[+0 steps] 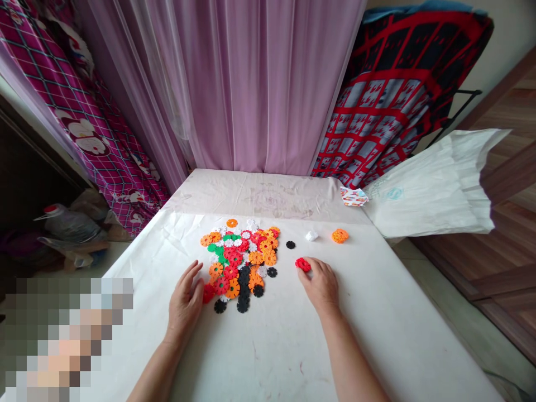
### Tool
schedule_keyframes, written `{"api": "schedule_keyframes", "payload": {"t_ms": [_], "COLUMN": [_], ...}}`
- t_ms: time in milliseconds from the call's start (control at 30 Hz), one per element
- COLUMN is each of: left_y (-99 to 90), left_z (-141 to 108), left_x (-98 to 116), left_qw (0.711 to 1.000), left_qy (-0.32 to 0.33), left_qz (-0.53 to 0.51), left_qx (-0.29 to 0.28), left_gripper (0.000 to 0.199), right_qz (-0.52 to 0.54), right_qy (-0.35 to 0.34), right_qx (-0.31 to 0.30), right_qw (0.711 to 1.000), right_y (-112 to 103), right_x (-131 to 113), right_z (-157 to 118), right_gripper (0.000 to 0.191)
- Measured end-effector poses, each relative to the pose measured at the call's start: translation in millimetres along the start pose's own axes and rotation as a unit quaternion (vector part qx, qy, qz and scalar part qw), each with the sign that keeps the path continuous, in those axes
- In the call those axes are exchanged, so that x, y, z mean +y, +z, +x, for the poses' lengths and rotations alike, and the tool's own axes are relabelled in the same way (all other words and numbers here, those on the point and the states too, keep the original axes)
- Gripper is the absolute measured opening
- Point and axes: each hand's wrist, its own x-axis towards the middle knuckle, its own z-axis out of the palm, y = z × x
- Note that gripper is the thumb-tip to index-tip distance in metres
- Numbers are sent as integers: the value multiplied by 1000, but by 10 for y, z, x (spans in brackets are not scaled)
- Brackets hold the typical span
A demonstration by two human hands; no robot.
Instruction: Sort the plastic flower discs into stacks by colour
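Note:
Flat notched plastic discs in orange, red, green, white and black lie in a loose pile (234, 257) on the table. My left hand (185, 298) rests at the pile's left edge, fingers stretched out, its thumb beside a red disc (208, 293). To the right of the pile, my right hand (321, 283) has its thumb and fingers closed on red notched discs (302, 264), low over the tabletop. Behind that hand sit a white cluster of discs (311, 235) and an orange stack of discs (340, 235). A single black disc (290, 244) lies between the pile and the white cluster.
A pale cloth covers the table (268, 357). On its far right corner are a small patterned packet (354, 196) and a large white bag (435, 190) that hangs past the edge. Purple curtains (268, 84) close off the back. A plastic bottle (73, 223) stands at left.

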Motion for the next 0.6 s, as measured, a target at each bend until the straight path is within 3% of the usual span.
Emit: {"api": "schedule_keyframes", "payload": {"t_ms": [200, 367, 500, 600], "left_y": [-8, 28, 25, -4], "left_z": [62, 25, 14, 21], "left_x": [-4, 14, 34, 63], "left_qw": [999, 1000, 997, 991], "left_qy": [19, -5, -27, -64], "left_qz": [30, -15, -67, -119], "left_qx": [-31, -15, 9, 8], "left_gripper": [34, 31, 33, 36], "right_qz": [-3, 18, 74, 146], "right_qy": [-15, -37, -64, -139], "right_qx": [18, 64, 57, -19], "right_qw": [1000, 997, 994, 979], "right_y": [30, -28, -28, 23], "right_x": [53, 14, -433, -990], "right_z": [4, 6, -81, -150], "right_gripper": [28, 25, 22, 20]}}
